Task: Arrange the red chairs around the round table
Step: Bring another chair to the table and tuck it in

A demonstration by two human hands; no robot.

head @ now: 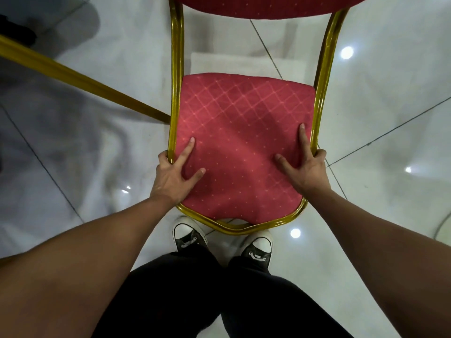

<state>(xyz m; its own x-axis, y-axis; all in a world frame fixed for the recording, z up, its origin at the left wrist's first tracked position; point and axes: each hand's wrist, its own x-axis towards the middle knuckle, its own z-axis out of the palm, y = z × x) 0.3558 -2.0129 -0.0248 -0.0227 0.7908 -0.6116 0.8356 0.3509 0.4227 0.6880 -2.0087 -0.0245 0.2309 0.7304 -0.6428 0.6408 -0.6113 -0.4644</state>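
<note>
Gripping chair (240,152) at seat sides: left hand (174,173) and right hand (306,170), outer fingers hooked round gold frame, thumbs and forefingers spread on cushion. Chair just ahead of shoes (189,236), on tiled floor (380,101). Placement apparently pending. Round table unseen; chair back cropped; gold bar (80,81) left of chair unidentified.

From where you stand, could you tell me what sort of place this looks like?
Probably a banquet or function hall: a red padded chair with a gold metal frame, and a glossy pale tiled floor reflecting ceiling lights.
</note>
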